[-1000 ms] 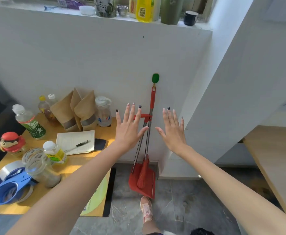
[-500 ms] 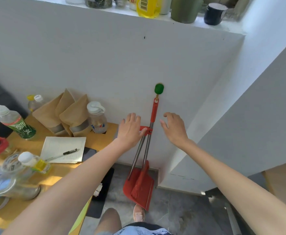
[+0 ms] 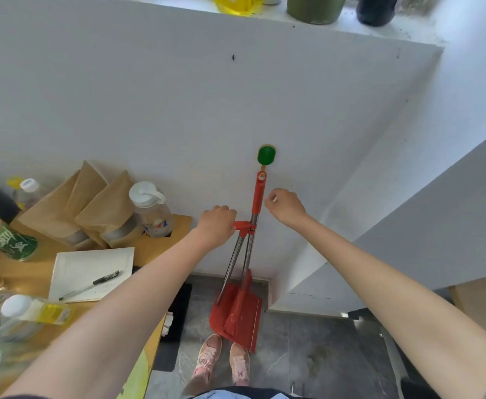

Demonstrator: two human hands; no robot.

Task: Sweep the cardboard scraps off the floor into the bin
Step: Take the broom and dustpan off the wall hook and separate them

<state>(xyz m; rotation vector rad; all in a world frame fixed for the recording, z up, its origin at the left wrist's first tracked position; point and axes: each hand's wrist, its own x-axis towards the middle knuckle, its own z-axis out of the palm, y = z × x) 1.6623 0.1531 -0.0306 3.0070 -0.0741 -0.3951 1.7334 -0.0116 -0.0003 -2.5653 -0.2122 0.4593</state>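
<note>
Left fingers curled over the red plastic clip, grip hidden, can't tell, right fingers curled tight on nothing, just beside the red long-handled broom, upright in the red plastic dustpan on the grey floor, against the white wall, wooden desk left.

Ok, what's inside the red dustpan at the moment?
Only the red broom head sits in the dustpan. Nothing else shows on the bare part of its tray. Whatever lies under the bristles is covered and cannot be seen.
</note>
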